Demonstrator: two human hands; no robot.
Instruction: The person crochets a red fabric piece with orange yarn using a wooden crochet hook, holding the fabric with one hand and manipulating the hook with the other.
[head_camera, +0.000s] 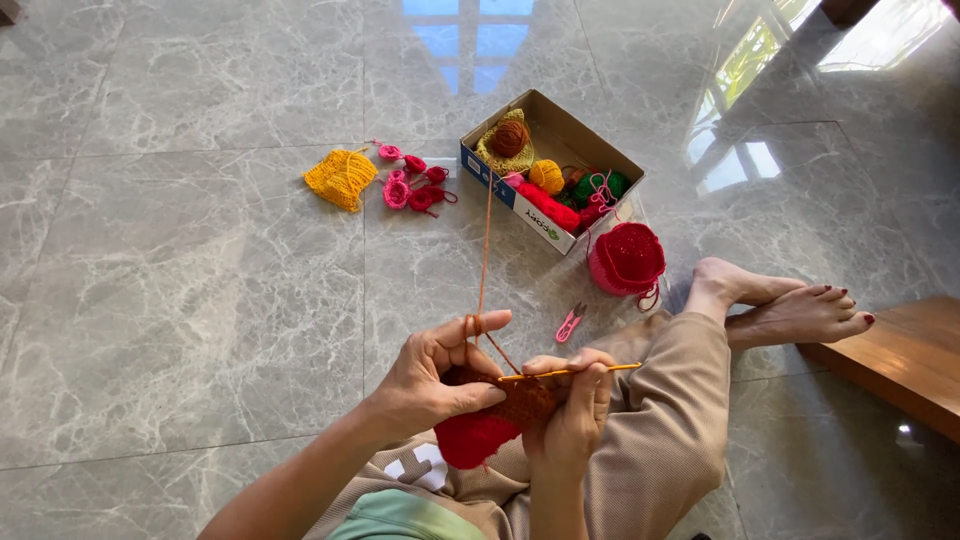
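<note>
My left hand (435, 378) pinches a red and rust-brown crochet piece (490, 425) and carries a rust-brown yarn strand (485, 250) wound over its forefinger. My right hand (575, 405) grips a yellow crochet hook (570, 372) that lies level, its tip at the piece's top edge. The strand runs up to a brown yarn ball (508, 137) in an open cardboard box (500, 183) on the floor ahead.
The box holds several yarn balls in yellow, green, red and pink. A yellow crochet piece (341, 178) and small pink crochet bits (412, 185) lie left of it. A red crochet pouch (626, 258) and pink snips (569, 322) lie nearer. My bare feet (790, 305) rest beside a wooden ledge (900, 360).
</note>
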